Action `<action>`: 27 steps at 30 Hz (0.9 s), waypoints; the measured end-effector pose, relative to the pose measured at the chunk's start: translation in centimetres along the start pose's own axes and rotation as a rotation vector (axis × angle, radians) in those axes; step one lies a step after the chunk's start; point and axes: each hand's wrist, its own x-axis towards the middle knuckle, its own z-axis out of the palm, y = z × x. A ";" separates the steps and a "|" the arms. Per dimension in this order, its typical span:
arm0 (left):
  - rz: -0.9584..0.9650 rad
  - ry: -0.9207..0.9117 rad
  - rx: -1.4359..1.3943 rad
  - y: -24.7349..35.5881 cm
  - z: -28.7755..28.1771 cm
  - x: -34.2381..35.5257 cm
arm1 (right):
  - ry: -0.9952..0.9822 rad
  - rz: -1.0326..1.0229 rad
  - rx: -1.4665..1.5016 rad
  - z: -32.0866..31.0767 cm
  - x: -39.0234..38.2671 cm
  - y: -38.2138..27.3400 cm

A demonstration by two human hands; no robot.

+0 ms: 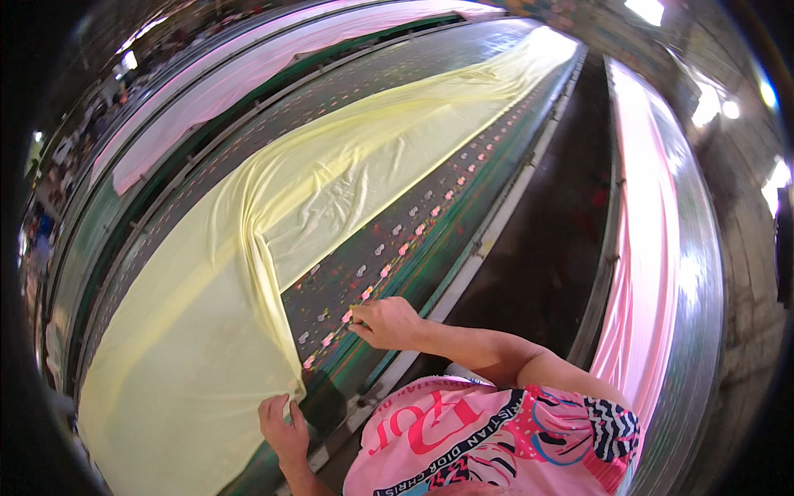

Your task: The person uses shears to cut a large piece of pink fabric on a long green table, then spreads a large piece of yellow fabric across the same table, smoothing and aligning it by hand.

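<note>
From my remote seat, I see the yellow cloth (178, 355) spread along the table (372, 236), its fold's near end by the right edge, just beside my left hand (282, 426). That hand is half-curled; I can't tell whether it grips. My right hand (387, 322), fingers drawn narrow, sits over that edge, apart from the cloth; 1 pink cloth (641, 240) lies farther right.

1. Yellow cloth (194, 326) beside the left fingers (271, 411): thin, smooth, satiny, creased.
2. Dark worktop (339, 285) beneath the right fingers (361, 321): mostly matt, speckled.
3. Pale rail (473, 263) right of the right fingers: hard-looking, dull.
4. Pink cloth (645, 215) well right of the right fingers: soft, rippled.
5. Grey worktop (695, 277) beyond it: smooth, glossy.
</note>
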 end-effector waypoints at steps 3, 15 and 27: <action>-0.006 0.010 0.024 5.6 3.8 2.1 | 0.006 -0.036 0.102 -4.4 -0.5 4.8; 0.088 -0.201 0.007 17.4 12.7 9.3 | 0.024 0.027 0.379 -12.8 -0.1 17.5; 0.243 -0.132 -0.074 19.8 31.0 22.7 | -0.125 -0.243 0.221 -17.7 -2.3 24.7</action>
